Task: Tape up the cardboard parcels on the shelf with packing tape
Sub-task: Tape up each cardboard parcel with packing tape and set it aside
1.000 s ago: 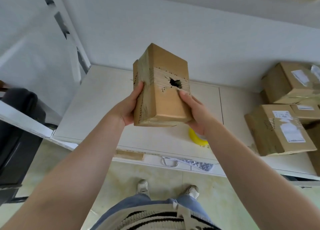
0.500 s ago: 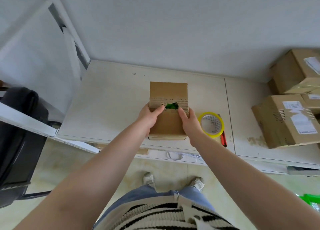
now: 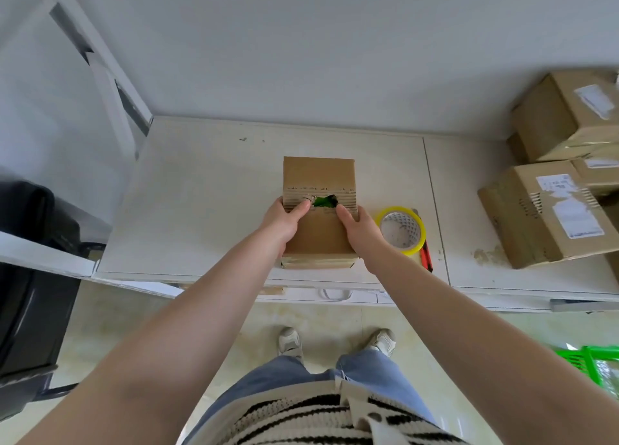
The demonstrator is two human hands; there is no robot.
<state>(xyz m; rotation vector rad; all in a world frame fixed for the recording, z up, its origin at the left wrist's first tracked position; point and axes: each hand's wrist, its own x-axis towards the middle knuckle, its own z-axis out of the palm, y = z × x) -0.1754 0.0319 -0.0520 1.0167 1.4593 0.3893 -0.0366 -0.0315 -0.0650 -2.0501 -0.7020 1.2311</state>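
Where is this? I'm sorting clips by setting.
Probably a small packing or mail room: labelled parcels stacked on a white shelf, a tape roll ready, and both hands, left and right, on a torn box.

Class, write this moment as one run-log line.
stage: box set on shelf | left hand: on torn box | right hand: on box | tape roll: untouched, right of box

Both bare forearms stretched from the lower corners of the frame toward its centre. Left hand [image 3: 280, 222] and right hand [image 3: 361, 227] set side by side just above mid-frame, palms down, thumbs angled inward toward each other.
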